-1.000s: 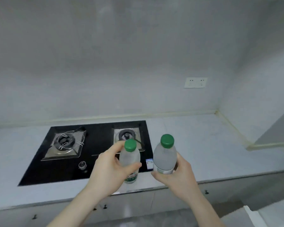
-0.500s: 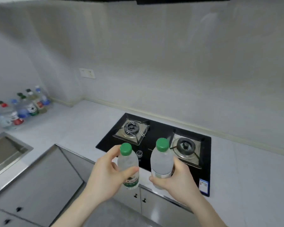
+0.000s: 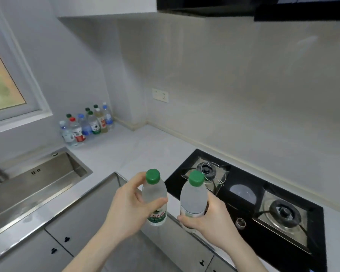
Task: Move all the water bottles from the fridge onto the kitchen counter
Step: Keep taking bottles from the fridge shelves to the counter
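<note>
Far left, counter's sink side: your view takes in a steel sink (image 3: 37,179) sunk into the counter (image 3: 137,152), with a window (image 3: 6,79) in the wall above it.
Back corner of the counter: a cluster of bottles (image 3: 86,124) stands upright against the wall, close together, caps green, red and blue; they sit well apart from your hands.
Left hand (image 3: 130,209): your fingers and thumb curl round a green-capped bottle (image 3: 154,199), held upright in the air over the counter's inner corner; its green and white label shows below your thumb.
Right hand (image 3: 208,216): you grip a second green-capped bottle (image 3: 193,199) low on its body, upright, just beside the first; the two bottles stand close but I cannot tell whether they touch.
Right part of the counter: a black gas hob (image 3: 249,205) is set into the surface with two burners and a knob (image 3: 240,222) at its front edge; your right-hand bottle hangs over its near left corner.
Wall behind: a white socket (image 3: 160,95) sits above the counter's back edge; a dark hood (image 3: 243,6) hangs over the hob.
</note>
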Demonstrator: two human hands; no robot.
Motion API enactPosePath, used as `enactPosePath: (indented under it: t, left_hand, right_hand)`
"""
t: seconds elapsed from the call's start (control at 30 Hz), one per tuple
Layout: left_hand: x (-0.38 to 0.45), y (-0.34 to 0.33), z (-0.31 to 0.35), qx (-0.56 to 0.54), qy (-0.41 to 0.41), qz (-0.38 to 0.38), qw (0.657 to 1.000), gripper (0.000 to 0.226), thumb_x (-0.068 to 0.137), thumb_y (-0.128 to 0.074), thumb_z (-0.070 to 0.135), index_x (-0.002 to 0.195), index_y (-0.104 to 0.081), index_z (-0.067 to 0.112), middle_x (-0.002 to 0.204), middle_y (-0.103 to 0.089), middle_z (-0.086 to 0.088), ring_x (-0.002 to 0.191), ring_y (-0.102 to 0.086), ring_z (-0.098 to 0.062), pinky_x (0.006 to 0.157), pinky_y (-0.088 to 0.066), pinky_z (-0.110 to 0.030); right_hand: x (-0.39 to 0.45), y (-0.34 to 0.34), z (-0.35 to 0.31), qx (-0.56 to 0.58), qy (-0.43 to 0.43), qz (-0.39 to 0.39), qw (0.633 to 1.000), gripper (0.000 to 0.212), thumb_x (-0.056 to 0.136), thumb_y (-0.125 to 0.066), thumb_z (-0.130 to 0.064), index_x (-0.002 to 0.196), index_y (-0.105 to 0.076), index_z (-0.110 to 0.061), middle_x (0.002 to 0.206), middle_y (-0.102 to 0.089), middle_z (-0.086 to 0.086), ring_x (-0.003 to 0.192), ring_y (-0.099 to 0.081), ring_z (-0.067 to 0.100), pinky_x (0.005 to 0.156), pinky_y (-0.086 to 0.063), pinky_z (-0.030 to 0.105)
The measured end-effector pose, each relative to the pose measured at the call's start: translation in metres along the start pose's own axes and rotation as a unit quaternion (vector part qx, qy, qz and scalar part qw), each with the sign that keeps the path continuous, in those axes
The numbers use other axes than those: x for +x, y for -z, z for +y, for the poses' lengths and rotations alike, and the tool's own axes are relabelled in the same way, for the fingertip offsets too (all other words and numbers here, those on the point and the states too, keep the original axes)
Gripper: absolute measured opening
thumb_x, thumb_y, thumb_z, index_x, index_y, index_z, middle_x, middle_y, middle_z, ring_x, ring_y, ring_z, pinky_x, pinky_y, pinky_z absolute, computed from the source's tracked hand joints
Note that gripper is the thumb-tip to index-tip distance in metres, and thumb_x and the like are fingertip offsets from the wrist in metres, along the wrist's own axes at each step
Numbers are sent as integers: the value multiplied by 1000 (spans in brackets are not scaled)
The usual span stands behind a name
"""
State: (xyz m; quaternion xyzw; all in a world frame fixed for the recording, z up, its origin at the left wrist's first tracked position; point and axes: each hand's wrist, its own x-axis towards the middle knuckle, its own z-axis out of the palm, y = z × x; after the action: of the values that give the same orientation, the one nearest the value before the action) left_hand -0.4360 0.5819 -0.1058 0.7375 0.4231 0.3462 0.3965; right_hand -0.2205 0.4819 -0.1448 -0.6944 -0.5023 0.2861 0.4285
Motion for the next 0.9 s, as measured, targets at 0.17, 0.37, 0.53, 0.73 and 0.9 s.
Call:
enactPosePath:
  t: [0.17, 0.37, 0.53, 0.73, 0.9]
  left_hand:
    - [29, 56, -37, 17, 2, 30, 999, 46, 72, -90, 34, 110, -64, 41, 106, -71, 18, 54, -48, -6, 59, -44, -29]
    - [54, 104, -72, -2, 35, 37, 999, 48, 71, -89, 36, 113, -66, 37, 103, -73, 17, 76, -66, -1, 72, -53, -29]
    - [84, 130, -94, -2, 59, 60, 996, 44, 75, -89, 32, 111, -66, 39, 105, -74, 18, 63, -61, -1, 64, -47, -18]
    - [127, 144, -112, 28, 79, 97, 992, 44, 75, -89, 29, 110, -65, 41, 106, -72, 21, 48, -51, -7, 50, -41, -17]
    - [180, 155, -133, 51, 103, 126, 985, 46, 74, -89, 35, 112, -64, 42, 102, -72, 18, 54, -57, -21, 57, -52, -34]
  right_hand:
    - [47, -58, -30, 16, 0, -4, 1000, 51, 66, -96, -31, 105, -64, -39, 101, -72, -22, 91, -67, 1, 75, -54, 17]
    - [91, -110, -56, 45, -1, -23, 999, 61, 65, -96, -30, 114, -62, -41, 103, -73, -20, 95, -70, 1, 84, -60, 29]
    - [141, -137, -65, 53, -3, -53, 997, 61, 62, -95, -34, 113, -63, -40, 103, -74, -16, 95, -71, 5, 88, -62, 38]
    - [207, -159, -70, 64, 14, -88, 994, 54, 67, -95, -25, 110, -65, -37, 101, -75, -15, 93, -71, 4, 82, -60, 27]
    - [278, -172, -74, 61, 48, -118, 990, 44, 68, -94, -24, 102, -67, -32, 96, -71, -11, 90, -67, 7, 79, -57, 26]
